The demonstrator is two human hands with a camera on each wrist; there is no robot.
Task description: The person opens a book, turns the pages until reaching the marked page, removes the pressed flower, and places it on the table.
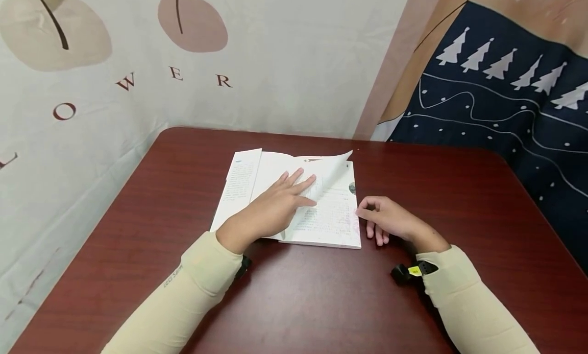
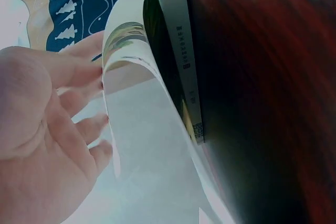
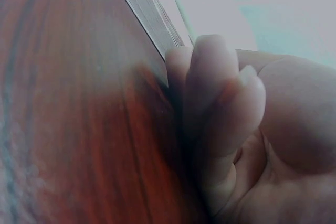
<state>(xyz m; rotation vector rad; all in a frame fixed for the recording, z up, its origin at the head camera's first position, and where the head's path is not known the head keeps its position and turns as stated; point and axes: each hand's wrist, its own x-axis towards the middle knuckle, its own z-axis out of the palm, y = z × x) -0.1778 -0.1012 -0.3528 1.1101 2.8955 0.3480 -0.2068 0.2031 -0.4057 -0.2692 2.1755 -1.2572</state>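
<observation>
An open book (image 1: 337, 226) lies on the table, one page (image 1: 337, 167) lifted and curving over from the right. My left hand (image 1: 275, 203) lies across this page with its fingers spread and straight. In the left wrist view, the fingers (image 2: 86, 129) rest against the bent sheet (image 2: 152, 129), and the book's spine (image 2: 184, 51) shows beside it. At the book's right edge, my right hand (image 1: 388, 216) has its thumb and index finger together on the edge. The right wrist view shows its other fingers (image 3: 226, 98) curled beside the page block (image 3: 149, 14); the thumb's tip is hidden.
The book rests on a dark red-brown table (image 1: 312, 303) with rounded far corners. Behind it hangs a pale printed cloth (image 1: 294, 73), with a navy cloth (image 1: 496, 103) bearing white trees at the right. A black wrist strap (image 1: 427, 267) is on the right wrist.
</observation>
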